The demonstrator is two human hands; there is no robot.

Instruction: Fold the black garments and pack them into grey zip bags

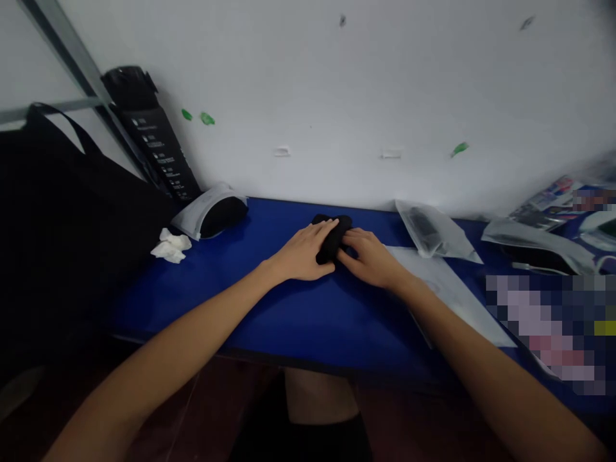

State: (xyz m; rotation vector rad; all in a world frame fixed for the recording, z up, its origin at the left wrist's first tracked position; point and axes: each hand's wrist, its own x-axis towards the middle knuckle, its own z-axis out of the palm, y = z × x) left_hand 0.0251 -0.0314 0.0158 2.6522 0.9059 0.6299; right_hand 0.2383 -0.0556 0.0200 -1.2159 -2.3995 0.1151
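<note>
A small, soft black bundle of cloth (333,242), folded or rolled up, sits on the blue tabletop (289,321); its exact kind is hard to tell. From the left, my left hand (308,252) wraps over it, fingers across the top and thumb along the near side. My right hand (366,256) grips its right edge with bent fingers, the thumb on the near side. Both hands partly cover the bundle. Just right of my right hand lies a frosted plastic bag (452,234) with something dark inside, beside a white sheet (464,301).
At left stand a large black bag (62,244) and a tall black bottle (154,138). Nearby are a crumpled white tissue (172,246) and a frosted zip bag (192,215) with black contents. Another frosted bag (543,240) lies far right. A white wall (312,83) rises behind.
</note>
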